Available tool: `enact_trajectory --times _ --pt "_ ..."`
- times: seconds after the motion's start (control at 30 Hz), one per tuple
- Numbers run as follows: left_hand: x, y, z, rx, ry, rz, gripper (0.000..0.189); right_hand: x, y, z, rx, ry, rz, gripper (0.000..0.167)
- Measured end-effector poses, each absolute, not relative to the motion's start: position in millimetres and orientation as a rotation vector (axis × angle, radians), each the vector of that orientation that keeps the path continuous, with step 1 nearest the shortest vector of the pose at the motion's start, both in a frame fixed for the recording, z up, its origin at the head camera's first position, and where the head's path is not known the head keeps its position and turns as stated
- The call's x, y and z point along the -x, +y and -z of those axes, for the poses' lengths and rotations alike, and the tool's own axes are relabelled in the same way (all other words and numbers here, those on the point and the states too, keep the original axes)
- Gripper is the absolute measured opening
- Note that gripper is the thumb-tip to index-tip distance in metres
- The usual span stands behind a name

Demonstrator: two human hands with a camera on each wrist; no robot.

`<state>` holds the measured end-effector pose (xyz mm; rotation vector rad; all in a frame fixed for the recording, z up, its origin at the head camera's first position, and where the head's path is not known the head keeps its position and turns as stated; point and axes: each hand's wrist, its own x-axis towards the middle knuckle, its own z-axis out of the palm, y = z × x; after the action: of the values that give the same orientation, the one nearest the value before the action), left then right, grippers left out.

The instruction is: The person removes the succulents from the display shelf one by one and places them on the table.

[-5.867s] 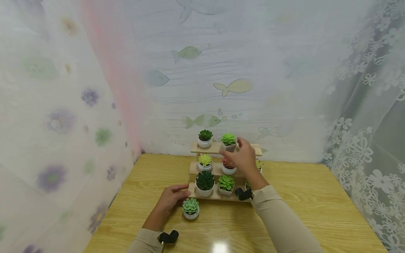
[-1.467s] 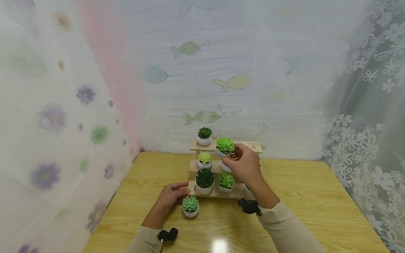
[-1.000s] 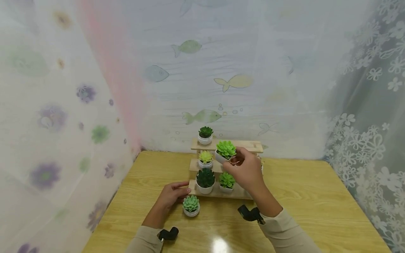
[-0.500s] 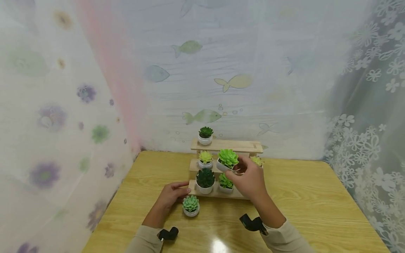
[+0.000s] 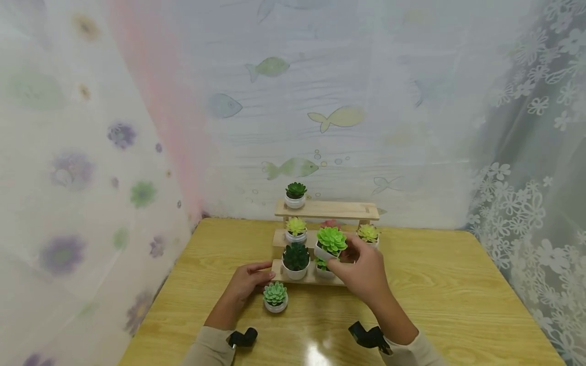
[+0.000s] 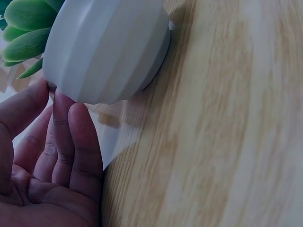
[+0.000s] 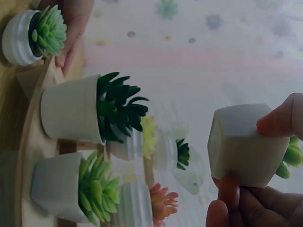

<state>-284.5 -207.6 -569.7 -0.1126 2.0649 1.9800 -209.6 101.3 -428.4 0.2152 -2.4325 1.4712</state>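
Note:
My right hand (image 5: 366, 267) pinches a bright green potted succulent (image 5: 331, 241) by its white pot, between thumb and fingers. It is held in the air before the three-tier wooden plant stand (image 5: 339, 209); the right wrist view shows the angular pot (image 7: 246, 142) clear of the shelves. My left hand (image 5: 247, 284) holds the left end of the lowest tier between thumb and fingers. Close by that hand, a pale green potted succulent (image 5: 275, 297) stands on the table, its ribbed white pot (image 6: 106, 52) filling the top of the left wrist view.
A dark succulent (image 5: 295, 190) sits alone at the top tier's left. The middle tier bears two yellow succulents (image 5: 295, 227) and a partly hidden red one (image 7: 163, 203). On the lowest stand a dark green succulent (image 5: 296, 259) and a light green one (image 7: 97, 189). Curtains surround the table.
The bright green succulent has left the top tier in my right hand and come down and toward me, in front of the lower tiers. My left hand has stayed at the stand's end.

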Motion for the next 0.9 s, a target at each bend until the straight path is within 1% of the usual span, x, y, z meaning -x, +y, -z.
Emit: enact_trajectory --times 0.27,0.5,0.77,0.9 --pt "285.0 -210.4 569.9 0.095 2.047 -1.974 0.052 202.5 99.3 437.2 -0.226 -2.46 -1.457 0.047" --pt "285.5 -209.6 568.6 0.086 2.041 -1.977 0.053 198.5 96.3 447.3 -0.212 -2.525 -1.385 0.041" --pt "285.5 -209.7 567.9 0.102 2.043 -1.97 0.052 194.5 92.3 467.4 -0.238 -2.561 -1.424 0.053" --pt "286.2 -209.0 567.5 0.102 2.047 -1.97 0.052 194.6 91.9 475.8 -0.224 -2.595 -1.481 0.055"
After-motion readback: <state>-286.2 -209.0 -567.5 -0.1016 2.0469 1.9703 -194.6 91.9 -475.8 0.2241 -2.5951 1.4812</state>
